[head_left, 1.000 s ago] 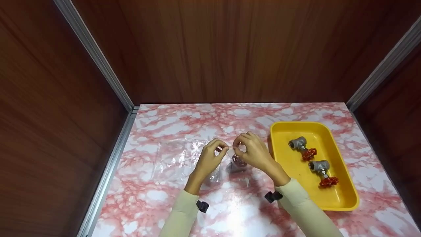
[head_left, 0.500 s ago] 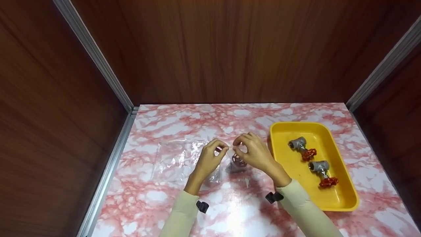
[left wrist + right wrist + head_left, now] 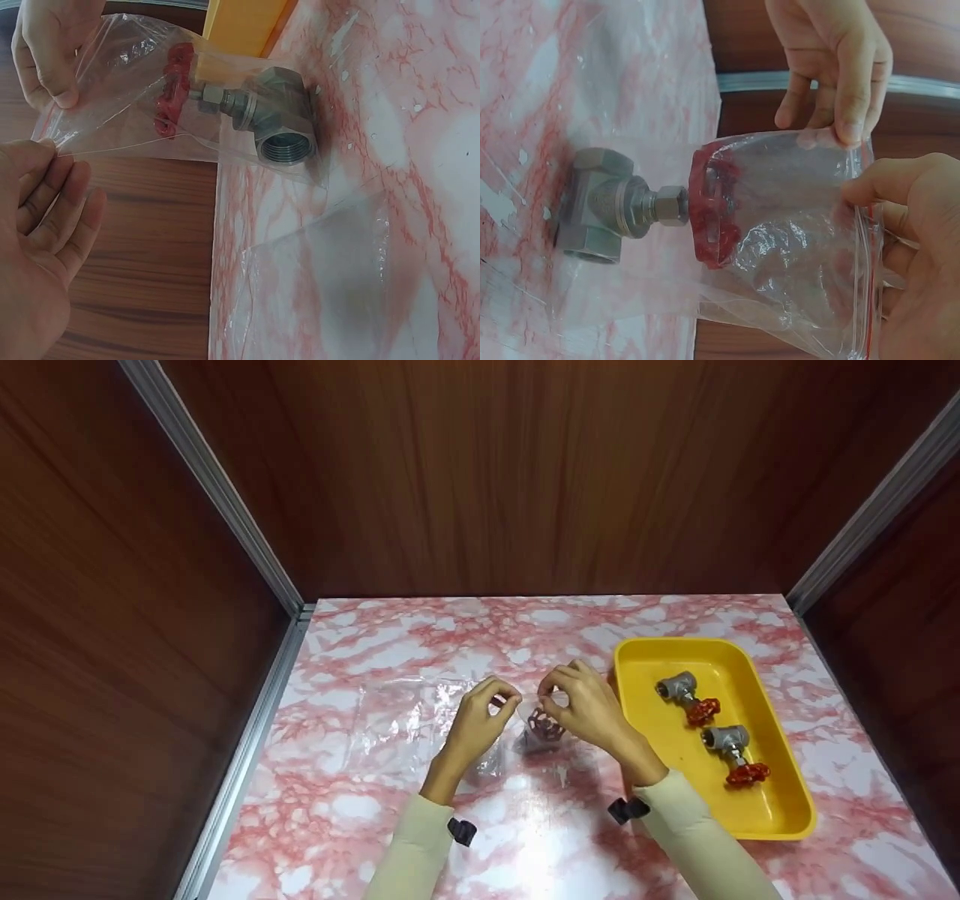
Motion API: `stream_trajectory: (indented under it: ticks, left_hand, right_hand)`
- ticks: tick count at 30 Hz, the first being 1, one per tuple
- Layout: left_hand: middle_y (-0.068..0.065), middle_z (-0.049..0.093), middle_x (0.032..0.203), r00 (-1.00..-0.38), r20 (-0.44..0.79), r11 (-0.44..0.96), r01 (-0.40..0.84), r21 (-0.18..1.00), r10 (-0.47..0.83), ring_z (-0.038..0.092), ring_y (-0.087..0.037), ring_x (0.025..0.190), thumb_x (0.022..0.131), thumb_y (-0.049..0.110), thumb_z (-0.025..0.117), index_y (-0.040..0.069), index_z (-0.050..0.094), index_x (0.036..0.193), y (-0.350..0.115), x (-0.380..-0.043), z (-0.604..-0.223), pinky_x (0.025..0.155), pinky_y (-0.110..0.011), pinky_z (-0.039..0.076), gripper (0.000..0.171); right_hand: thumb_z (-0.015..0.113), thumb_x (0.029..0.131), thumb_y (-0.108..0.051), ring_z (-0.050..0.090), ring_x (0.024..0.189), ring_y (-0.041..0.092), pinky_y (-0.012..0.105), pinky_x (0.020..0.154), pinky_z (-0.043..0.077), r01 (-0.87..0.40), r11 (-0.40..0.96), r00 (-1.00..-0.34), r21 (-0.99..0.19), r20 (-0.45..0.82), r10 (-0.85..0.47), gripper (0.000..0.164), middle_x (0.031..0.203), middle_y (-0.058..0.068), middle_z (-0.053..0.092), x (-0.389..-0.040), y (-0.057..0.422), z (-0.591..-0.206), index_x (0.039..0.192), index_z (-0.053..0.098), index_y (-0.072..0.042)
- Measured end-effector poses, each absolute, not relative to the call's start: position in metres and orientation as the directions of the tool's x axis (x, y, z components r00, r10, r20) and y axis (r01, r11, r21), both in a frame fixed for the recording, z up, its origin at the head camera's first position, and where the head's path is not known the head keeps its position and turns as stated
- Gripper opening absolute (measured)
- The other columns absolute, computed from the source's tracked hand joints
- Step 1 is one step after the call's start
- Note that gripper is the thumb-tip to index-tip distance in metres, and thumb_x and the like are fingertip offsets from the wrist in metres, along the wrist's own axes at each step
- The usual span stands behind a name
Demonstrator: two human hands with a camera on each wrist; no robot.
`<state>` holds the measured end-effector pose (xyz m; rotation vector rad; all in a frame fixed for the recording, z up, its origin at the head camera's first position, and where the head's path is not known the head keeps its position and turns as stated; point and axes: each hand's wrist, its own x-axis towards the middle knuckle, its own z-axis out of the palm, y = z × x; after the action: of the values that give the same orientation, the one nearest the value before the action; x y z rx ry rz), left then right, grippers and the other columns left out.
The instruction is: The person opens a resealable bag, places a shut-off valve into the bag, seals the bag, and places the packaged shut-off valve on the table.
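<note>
A clear zip bag [image 3: 780,285] with a red seal line stands between the hands, its mouth upward. Inside it is a metal valve [image 3: 281,112] with a red handwheel [image 3: 714,206], the valve body resting at the bag's bottom on the table. My left hand [image 3: 481,716] pinches one end of the bag's mouth between thumb and index finger. My right hand [image 3: 585,705] pinches the same edge a little farther along, with finger and thumb on the seal strip in the right wrist view. In the head view the right hand partly covers the handwheel.
On the right stands a yellow tray [image 3: 656,802] with two more valves, one valve [image 3: 681,688] behind the other valve [image 3: 731,741]. Flat clear bags [image 3: 397,724] lie to the left on the marbled table [image 3: 352,847]. Wood-grain panels [image 3: 480,480] enclose the back and sides.
My right hand has shifted slightly to the right along the bag's edge, widening the gap between the hands. The left hand holds still at its end.
</note>
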<state>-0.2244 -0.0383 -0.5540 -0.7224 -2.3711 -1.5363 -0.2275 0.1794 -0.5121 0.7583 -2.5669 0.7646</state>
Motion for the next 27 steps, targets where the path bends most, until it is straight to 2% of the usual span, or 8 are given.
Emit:
stream_trajectory:
  ticks: [3, 7, 15, 27]
  left_hand:
    - [-0.004, 0.072, 0.103, -0.857, 0.430, 0.331, 0.509, 0.795, 0.285, 0.070, -0.018, 0.098, 0.105, 0.018, 0.069, 0.008, 0.072, 0.103, -0.039, -0.224, -0.553, 0.090, -0.042, 0.063, 0.010]
    - [-0.004, 0.073, 0.102, -0.856, 0.435, 0.340, 0.512, 0.789, 0.280, 0.071, -0.018, 0.097, 0.105, 0.017, 0.070, 0.008, 0.073, 0.103, -0.039, -0.224, -0.552, 0.089, -0.038, 0.063, 0.010]
    - [-0.006, 0.073, 0.101, -0.852, 0.449, 0.325, 0.519, 0.791, 0.268, 0.071, -0.020, 0.096, 0.103, 0.013, 0.071, 0.006, 0.073, 0.101, -0.038, -0.225, -0.553, 0.087, -0.039, 0.063, 0.008]
    - [-0.006, 0.073, 0.100, -0.849, 0.460, 0.327, 0.526, 0.785, 0.260, 0.071, -0.020, 0.095, 0.103, 0.011, 0.071, 0.007, 0.073, 0.101, -0.038, -0.225, -0.554, 0.086, -0.045, 0.063, 0.005]
  right_hand:
    - [0.082, 0.083, -0.010, 0.059, 0.088, 0.025, 0.043, 0.079, 0.051, -0.582, 0.717, -0.791, -0.384, 0.475, -0.387, 0.009, 0.092, 0.000, 0.077, -0.227, 0.179, -0.512, 0.089, 0.076, -0.014]
    - [0.083, 0.085, -0.011, 0.060, 0.088, 0.024, 0.042, 0.079, 0.052, -0.584, 0.711, -0.790, -0.393, 0.476, -0.386, 0.009, 0.094, 0.000, 0.078, -0.227, 0.180, -0.513, 0.092, 0.078, -0.014]
    - [0.083, 0.086, -0.012, 0.065, 0.098, 0.028, 0.046, 0.089, 0.055, -0.565, 0.693, -0.811, -0.447, 0.456, -0.367, 0.017, 0.101, 0.005, 0.079, -0.226, 0.187, -0.513, 0.103, 0.078, -0.010]
    - [0.082, 0.082, -0.007, 0.063, 0.093, 0.029, 0.047, 0.085, 0.054, -0.577, 0.700, -0.790, -0.420, 0.505, -0.348, 0.010, 0.093, 0.004, 0.075, -0.226, 0.194, -0.517, 0.089, 0.077, -0.012]
